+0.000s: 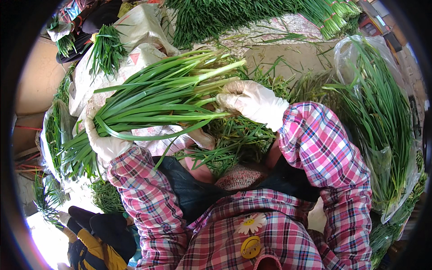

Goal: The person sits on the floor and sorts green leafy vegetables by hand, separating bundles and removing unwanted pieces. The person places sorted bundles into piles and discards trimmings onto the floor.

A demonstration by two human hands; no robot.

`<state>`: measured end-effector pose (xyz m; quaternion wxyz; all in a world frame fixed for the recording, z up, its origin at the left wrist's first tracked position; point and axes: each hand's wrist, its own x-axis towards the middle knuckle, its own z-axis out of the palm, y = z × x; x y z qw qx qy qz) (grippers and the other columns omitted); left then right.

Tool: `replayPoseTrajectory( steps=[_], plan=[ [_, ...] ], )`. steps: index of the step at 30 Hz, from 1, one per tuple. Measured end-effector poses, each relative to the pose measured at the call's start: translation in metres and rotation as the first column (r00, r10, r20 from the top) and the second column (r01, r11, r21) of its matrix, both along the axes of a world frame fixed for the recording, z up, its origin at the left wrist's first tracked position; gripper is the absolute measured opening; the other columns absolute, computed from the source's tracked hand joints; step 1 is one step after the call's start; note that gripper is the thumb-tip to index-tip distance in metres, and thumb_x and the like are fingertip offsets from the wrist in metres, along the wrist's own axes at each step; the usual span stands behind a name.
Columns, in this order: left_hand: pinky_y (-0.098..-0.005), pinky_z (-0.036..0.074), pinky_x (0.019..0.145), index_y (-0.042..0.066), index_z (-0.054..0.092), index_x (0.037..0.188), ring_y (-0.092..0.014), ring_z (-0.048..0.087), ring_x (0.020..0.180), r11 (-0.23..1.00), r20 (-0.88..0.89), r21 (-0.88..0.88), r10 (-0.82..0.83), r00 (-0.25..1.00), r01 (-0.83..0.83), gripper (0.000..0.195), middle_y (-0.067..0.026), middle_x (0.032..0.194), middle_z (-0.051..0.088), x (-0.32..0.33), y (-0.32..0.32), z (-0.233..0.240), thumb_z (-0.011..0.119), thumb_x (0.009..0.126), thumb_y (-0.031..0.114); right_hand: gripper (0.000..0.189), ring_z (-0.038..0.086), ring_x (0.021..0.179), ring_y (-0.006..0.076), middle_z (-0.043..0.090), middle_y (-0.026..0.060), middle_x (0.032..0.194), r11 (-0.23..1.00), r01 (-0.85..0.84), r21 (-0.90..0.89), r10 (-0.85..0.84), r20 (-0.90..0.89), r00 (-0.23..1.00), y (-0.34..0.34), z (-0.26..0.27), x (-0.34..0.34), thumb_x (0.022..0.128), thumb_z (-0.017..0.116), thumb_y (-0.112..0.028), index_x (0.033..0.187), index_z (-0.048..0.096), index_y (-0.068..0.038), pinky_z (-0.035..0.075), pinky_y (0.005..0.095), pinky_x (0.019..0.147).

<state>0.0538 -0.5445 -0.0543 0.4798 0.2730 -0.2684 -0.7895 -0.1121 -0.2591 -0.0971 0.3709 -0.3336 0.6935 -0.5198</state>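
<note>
A loose bunch of garlic chives point(158, 98) lies across the space in front of my chest, leaves to the left and pale stem ends to the right. My left hand point(106, 140), in a whitish glove, is wrapped around the leafy part; some of its fingers are hidden behind the leaves. At the stem ends my gloved right hand point(249, 101) has its fingers curled in and pinches at the lower stalks. Its fingertips are partly hidden. Loose leaves and trimmings point(236, 141) are heaped below the bunch, between my legs.
A clear plastic bag of chives point(381, 135) stands at my right. White woven sacks point(121, 60) lie ahead left, with a smaller bunch point(108, 50) on them. Tied bundles point(332, 20) are piled at the back. Other people work at upper left and lower left point(98, 233).
</note>
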Motion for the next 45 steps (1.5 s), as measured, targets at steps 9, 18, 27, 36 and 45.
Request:
replayPoseTrajectory(
  steps=[9,18,27,36,45],
  plan=[
    [-0.0397,0.055,0.082,0.007,0.067,0.09,-0.024,0.065,0.09,0.969,0.147,-0.213,0.158,0.977,-0.124,0.017,-0.0092,0.098,0.068,-0.018,0.026,0.012,0.062,0.086,0.023,0.021,0.053,0.068,0.009,0.059,-0.0019,0.077,0.956,0.256,-0.144,-0.074,0.725,0.685,-0.012,-0.02,0.008,0.09,0.067,-0.027,0.094,0.063,-0.007,0.044,0.0237,0.064],
    [-0.0386,0.054,0.078,0.008,0.066,0.088,-0.023,0.063,0.083,1.0,0.097,-0.022,-0.003,0.995,0.005,0.017,-0.0059,0.089,0.065,-0.023,0.038,0.009,0.064,0.088,0.025,0.02,0.054,0.069,0.01,0.06,-0.0004,0.079,0.937,0.275,-0.218,-0.035,0.721,0.692,-0.02,-0.015,0.008,0.085,0.073,-0.022,0.09,0.063,-0.006,0.044,0.0254,0.063],
    [-0.0404,0.053,0.082,0.011,0.068,0.093,-0.024,0.063,0.091,0.99,0.091,0.068,-0.127,0.988,0.121,0.02,-0.0062,0.098,0.068,-0.01,0.011,-0.005,0.064,0.088,0.03,0.038,0.06,0.097,0.0145,0.067,0.004,0.108,0.914,0.197,-0.354,-0.074,0.332,0.94,-0.014,-0.006,0.019,0.086,0.072,-0.021,0.118,0.062,-0.003,0.048,0.0297,0.087],
    [-0.0437,0.054,0.083,0.007,0.067,0.094,-0.028,0.065,0.09,0.987,0.043,0.112,-0.117,0.992,0.112,0.021,-0.01,0.097,0.069,-0.011,0.011,-0.005,0.064,0.087,0.027,0.03,0.06,0.089,0.0135,0.068,0.0043,0.101,0.945,0.19,-0.265,-0.069,0.406,0.911,-0.006,-0.007,0.02,0.091,0.064,-0.021,0.115,0.063,-0.003,0.048,0.0273,0.08],
    [-0.0451,0.053,0.087,0.005,0.067,0.098,-0.028,0.066,0.093,0.988,0.053,0.142,-0.071,0.996,0.062,0.026,-0.0127,0.103,0.069,-0.009,0.014,-0.002,0.065,0.086,0.028,0.02,0.06,0.08,0.0119,0.068,0.0042,0.091,0.828,0.279,-0.486,-0.236,0.149,0.96,-0.015,-0.017,0.013,0.096,0.056,-0.015,0.109,0.065,-0.003,0.05,0.0254,0.073]
  ],
)
